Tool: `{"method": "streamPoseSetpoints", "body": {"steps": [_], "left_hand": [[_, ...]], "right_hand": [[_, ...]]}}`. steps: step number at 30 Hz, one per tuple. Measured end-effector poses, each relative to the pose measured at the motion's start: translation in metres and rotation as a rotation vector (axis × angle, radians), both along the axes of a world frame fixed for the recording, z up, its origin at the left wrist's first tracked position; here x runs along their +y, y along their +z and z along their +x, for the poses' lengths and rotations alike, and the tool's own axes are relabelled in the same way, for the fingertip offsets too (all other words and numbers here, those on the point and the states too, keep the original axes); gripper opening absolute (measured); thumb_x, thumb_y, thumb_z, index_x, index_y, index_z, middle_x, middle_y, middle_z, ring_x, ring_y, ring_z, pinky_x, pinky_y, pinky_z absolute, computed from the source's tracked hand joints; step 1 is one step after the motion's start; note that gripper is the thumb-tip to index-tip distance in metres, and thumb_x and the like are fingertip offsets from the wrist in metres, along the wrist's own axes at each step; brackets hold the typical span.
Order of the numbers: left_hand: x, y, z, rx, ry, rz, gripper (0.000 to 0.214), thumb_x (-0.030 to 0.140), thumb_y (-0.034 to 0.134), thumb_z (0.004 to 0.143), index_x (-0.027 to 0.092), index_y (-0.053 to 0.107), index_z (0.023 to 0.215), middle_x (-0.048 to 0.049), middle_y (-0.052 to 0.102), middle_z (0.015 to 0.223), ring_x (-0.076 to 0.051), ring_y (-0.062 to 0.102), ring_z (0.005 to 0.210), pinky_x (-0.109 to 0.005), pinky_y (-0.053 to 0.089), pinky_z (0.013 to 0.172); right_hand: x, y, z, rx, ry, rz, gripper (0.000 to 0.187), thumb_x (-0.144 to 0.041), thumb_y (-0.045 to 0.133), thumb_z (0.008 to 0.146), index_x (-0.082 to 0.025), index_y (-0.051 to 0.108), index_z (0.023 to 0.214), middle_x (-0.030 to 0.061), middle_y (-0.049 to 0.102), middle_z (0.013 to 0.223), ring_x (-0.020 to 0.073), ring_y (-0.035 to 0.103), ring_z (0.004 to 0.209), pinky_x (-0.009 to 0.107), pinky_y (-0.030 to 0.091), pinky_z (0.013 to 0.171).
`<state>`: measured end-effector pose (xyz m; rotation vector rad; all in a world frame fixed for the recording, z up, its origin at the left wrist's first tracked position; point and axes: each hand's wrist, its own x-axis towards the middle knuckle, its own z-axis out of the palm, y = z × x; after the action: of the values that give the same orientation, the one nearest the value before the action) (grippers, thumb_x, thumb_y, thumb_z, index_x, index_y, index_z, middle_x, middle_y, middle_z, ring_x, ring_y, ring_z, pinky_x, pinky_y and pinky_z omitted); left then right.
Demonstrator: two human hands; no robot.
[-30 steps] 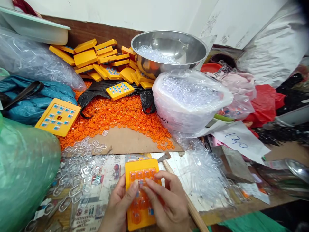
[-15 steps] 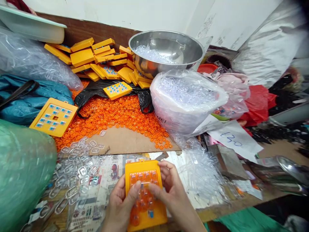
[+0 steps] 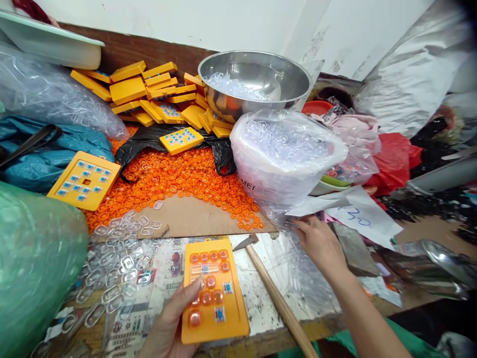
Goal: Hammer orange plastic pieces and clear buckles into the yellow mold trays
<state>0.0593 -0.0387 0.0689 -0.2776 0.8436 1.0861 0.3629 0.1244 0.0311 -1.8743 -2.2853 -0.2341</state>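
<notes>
My left hand (image 3: 173, 318) grips a yellow plastic panel (image 3: 233, 313) by its left side, thumb pressed on its face. Orange see-through caps (image 3: 194, 318) sit in rows on the panel. Two blue-and-white inserts (image 3: 219, 313) show uncapped near its right side. Off to the right, my right hand (image 3: 320, 243) reaches over loose clear plastic pieces (image 3: 309, 278), beside the white bag. Its fingers stretch out to the left; the tips partly blend into the clear plastic. Between my hands lies a hammer (image 3: 278, 298) with a wooden handle.
Loose orange caps (image 3: 179, 171) spread across cardboard (image 3: 186, 214). Yellow panels (image 3: 128, 89) are stacked behind; another panel (image 3: 84, 181) leans at left by a green bag (image 3: 40, 268). A steel bowl (image 3: 257, 74) and a white bag (image 3: 276, 174) hold clear pieces. Handwritten paper (image 3: 368, 219) lies right.
My right hand has let go of the panel and moved right to the clear pieces. The panel has tilted slightly in my left hand, and the hammer is now uncovered.
</notes>
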Motion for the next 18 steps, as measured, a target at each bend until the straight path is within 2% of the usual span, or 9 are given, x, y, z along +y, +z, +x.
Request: {"method": "streamPoseSetpoints", "body": {"steps": [4, 7, 10, 12, 15, 16, 18], "left_hand": [[-0.003, -0.001, -0.002, -0.052, -0.023, 0.045, 0.067, 0.016, 0.08, 0.075, 0.011, 0.052, 0.135, -0.0148, 0.074, 0.113, -0.036, 0.066, 0.111, -0.046, 0.051, 0.102], [-0.005, -0.003, -0.005, -0.06, -0.038, 0.072, 0.06, 0.016, 0.08, 0.075, 0.013, 0.056, 0.131, -0.0129, 0.077, 0.104, -0.035, 0.066, 0.111, -0.047, 0.05, 0.102], [-0.005, -0.005, -0.006, -0.088, -0.036, 0.083, 0.06, 0.016, 0.081, 0.074, 0.013, 0.057, 0.129, -0.0125, 0.077, 0.1, -0.035, 0.067, 0.11, -0.046, 0.051, 0.101], [-0.003, -0.007, -0.005, -0.093, -0.042, 0.079, 0.063, 0.016, 0.08, 0.074, 0.014, 0.054, 0.132, -0.0126, 0.076, 0.105, -0.035, 0.067, 0.109, -0.047, 0.052, 0.098], [0.0, -0.008, -0.003, -0.085, -0.066, 0.084, 0.067, 0.018, 0.08, 0.074, 0.015, 0.051, 0.135, -0.0143, 0.074, 0.11, -0.035, 0.069, 0.105, -0.047, 0.054, 0.093], [0.001, -0.008, -0.002, -0.081, -0.074, 0.097, 0.069, 0.019, 0.081, 0.073, 0.014, 0.051, 0.135, -0.015, 0.074, 0.109, -0.035, 0.069, 0.105, -0.045, 0.054, 0.092], [0.002, -0.008, -0.002, -0.067, -0.084, 0.131, 0.073, 0.018, 0.083, 0.07, 0.013, 0.051, 0.136, -0.0153, 0.074, 0.107, -0.033, 0.069, 0.103, -0.042, 0.054, 0.092]], "right_hand": [[0.009, -0.002, 0.002, -0.027, 0.015, 0.016, 0.016, -0.014, 0.061, 0.086, -0.017, 0.07, 0.099, 0.0031, 0.068, 0.083, 0.0158, 0.064, 0.075, 0.033, 0.051, 0.072], [0.006, 0.009, -0.005, 0.043, 0.088, 0.114, 0.025, -0.009, 0.052, 0.085, -0.017, 0.074, 0.092, 0.008, 0.07, 0.08, 0.0208, 0.066, 0.072, 0.034, 0.052, 0.066], [-0.018, 0.027, -0.03, 0.187, 0.21, 0.27, 0.028, -0.015, 0.046, 0.092, -0.015, 0.069, 0.108, 0.0128, 0.071, 0.093, 0.0252, 0.069, 0.081, 0.038, 0.054, 0.07], [-0.048, 0.036, -0.054, 0.286, 0.336, 0.318, 0.03, -0.021, 0.048, 0.095, -0.02, 0.06, 0.123, 0.0092, 0.072, 0.094, 0.0213, 0.07, 0.082, 0.033, 0.056, 0.073], [-0.095, 0.036, -0.088, 0.347, 0.623, 0.291, 0.038, -0.023, 0.045, 0.098, -0.036, 0.052, 0.134, -0.0015, 0.075, 0.09, 0.0145, 0.072, 0.078, 0.024, 0.058, 0.072], [-0.107, 0.032, -0.096, 0.389, 0.748, 0.263, 0.04, -0.022, 0.039, 0.101, -0.032, 0.05, 0.138, 0.0003, 0.076, 0.09, 0.016, 0.072, 0.082, 0.026, 0.058, 0.076], [-0.123, 0.024, -0.105, 0.431, 0.915, 0.153, 0.045, -0.016, 0.04, 0.1, -0.026, 0.046, 0.143, 0.0001, 0.077, 0.095, 0.0169, 0.072, 0.094, 0.027, 0.059, 0.084]]}}
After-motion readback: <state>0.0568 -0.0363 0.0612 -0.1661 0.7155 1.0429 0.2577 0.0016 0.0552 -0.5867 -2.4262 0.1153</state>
